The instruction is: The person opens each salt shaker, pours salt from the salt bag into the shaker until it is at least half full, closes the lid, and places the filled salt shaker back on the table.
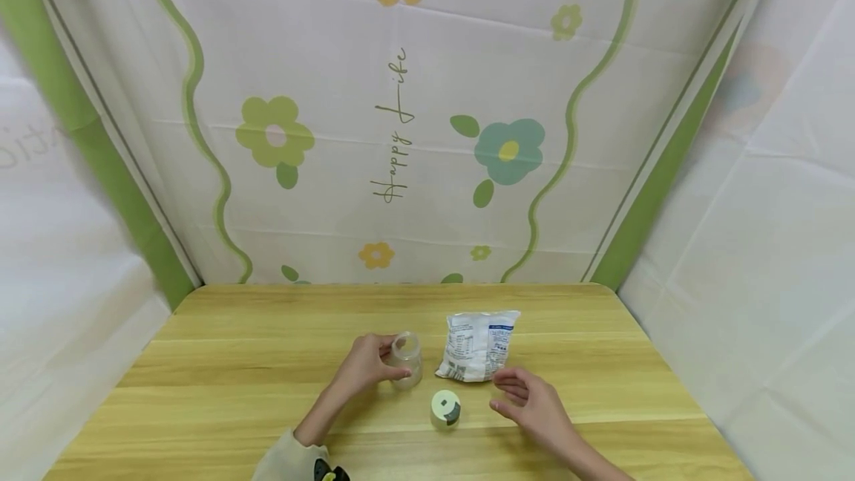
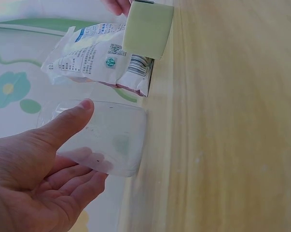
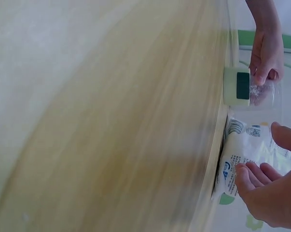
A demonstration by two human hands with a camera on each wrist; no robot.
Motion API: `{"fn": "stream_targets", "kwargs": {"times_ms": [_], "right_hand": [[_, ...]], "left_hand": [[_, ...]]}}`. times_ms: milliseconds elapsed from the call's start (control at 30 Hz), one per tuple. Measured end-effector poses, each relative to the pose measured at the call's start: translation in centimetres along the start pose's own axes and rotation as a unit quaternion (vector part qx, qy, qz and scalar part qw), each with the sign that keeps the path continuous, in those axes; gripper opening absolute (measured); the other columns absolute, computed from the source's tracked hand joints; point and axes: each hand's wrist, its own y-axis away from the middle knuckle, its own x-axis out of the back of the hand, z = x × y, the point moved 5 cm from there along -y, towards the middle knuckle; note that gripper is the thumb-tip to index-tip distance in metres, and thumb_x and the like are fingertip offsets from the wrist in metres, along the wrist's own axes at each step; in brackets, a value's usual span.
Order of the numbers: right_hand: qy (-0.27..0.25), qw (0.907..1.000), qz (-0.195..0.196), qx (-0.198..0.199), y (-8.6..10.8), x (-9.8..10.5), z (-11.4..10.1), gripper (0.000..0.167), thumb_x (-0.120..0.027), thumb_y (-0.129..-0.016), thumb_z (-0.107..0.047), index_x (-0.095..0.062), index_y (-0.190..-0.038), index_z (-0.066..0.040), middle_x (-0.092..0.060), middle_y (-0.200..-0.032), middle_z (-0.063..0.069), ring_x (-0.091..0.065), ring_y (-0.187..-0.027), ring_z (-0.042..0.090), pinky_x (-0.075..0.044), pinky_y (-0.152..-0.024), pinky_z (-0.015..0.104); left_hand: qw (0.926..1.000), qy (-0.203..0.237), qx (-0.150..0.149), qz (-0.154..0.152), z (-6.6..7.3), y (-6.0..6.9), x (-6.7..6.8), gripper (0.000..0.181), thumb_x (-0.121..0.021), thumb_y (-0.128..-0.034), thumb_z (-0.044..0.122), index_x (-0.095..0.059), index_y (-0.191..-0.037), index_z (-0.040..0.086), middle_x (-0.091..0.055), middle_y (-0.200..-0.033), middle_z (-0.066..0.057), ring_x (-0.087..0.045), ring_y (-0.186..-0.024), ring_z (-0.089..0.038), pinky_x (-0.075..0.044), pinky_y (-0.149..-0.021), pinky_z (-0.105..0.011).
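My left hand (image 1: 369,367) holds a clear, open-mouthed plastic jar (image 1: 409,370) upright on the table, thumb on one side and fingers on the other. In the left wrist view the jar (image 2: 118,137) looks see-through, with nothing plainly visible inside. A pale green lid-like piece (image 1: 444,407) with a dark green patch stands between the hands, nearer the person. My right hand (image 1: 531,403) has loosely bent fingers and a thumb apart from them, with nothing between. Its fingertips are by the lower right corner of a white printed packet (image 1: 477,347); whether they touch it I cannot tell.
All of this stands on a light wood-grain table (image 1: 267,362). Behind it hangs a white cloth (image 1: 334,169) printed with flowers, and more cloth closes off both sides. A small dark and yellow object (image 1: 330,471) shows at the left sleeve.
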Motion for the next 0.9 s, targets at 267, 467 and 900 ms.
{"fn": "stream_targets", "kwargs": {"times_ms": [267, 467, 900], "right_hand": [[0.001, 0.9985, 0.041, -0.038, -0.6, 1.2, 0.4, 0.042, -0.081, -0.08, -0.007, -0.062, -0.117, 0.004, -0.069, -0.118, 0.019, -0.067, -0.112, 0.033, -0.057, -0.094, 0.03], [0.015, 0.9969, 0.063, -0.044, -1.4, 2.1, 0.9, 0.041, -0.081, -0.08, -0.006, -0.063, -0.115, 0.004, -0.07, -0.114, 0.018, -0.068, -0.107, 0.031, -0.058, -0.088, 0.027], [-0.008, 0.9989, -0.007, -0.045, -4.0, 2.7, 2.2, 0.077, -0.081, -0.082, -0.011, -0.038, -0.143, 0.009, -0.048, -0.143, 0.033, -0.048, -0.132, 0.049, -0.045, -0.109, 0.05]], "left_hand": [[1.0, 0.001, 0.006, -0.003, 0.1, 0.0, 0.1, 0.067, -0.089, -0.0737, 0.025, -0.063, -0.126, -0.009, -0.068, -0.122, -0.026, -0.067, -0.113, -0.038, -0.058, -0.089, -0.04], [1.0, 0.0, 0.005, -0.007, 0.1, 0.0, 0.1, 0.066, -0.088, -0.0747, 0.024, -0.063, -0.126, -0.009, -0.068, -0.122, -0.026, -0.067, -0.113, -0.038, -0.058, -0.089, -0.04], [1.0, 0.001, 0.001, -0.006, 0.2, 0.1, 0.1, 0.065, -0.088, -0.0753, 0.023, -0.063, -0.125, -0.01, -0.068, -0.121, -0.027, -0.068, -0.112, -0.038, -0.059, -0.088, -0.04]]}}
